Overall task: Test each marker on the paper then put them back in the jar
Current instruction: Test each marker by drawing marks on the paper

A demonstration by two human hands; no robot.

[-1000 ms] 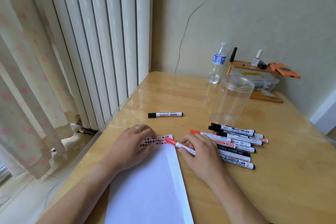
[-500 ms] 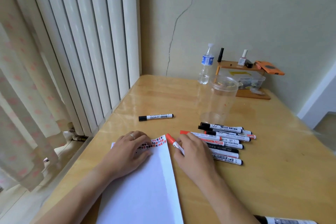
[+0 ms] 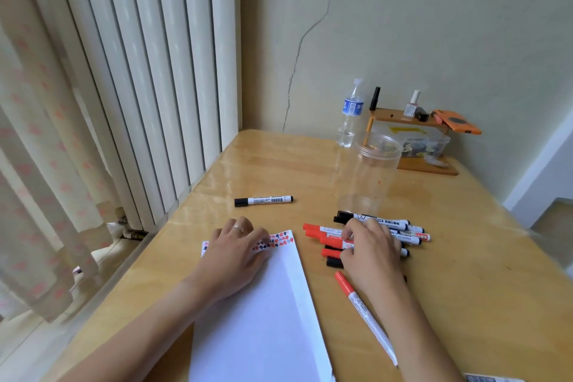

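Red marker (image 3: 362, 313) now dropped — right hand (image 3: 370, 250) moved onto the pile (image 3: 409, 231).

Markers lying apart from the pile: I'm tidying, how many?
3: black-capped white marker beyond the white paper, red-capped white marker beside the right forearm, another cropped at the bottom edge.

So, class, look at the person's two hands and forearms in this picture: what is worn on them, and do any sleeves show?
Both forearms are bare as far as the picture reaches; no sleeves, watch or bracelet show. The left hand wears one thin, pale metal ring on a finger. The right hand shows no ring or other item on the parts in view.
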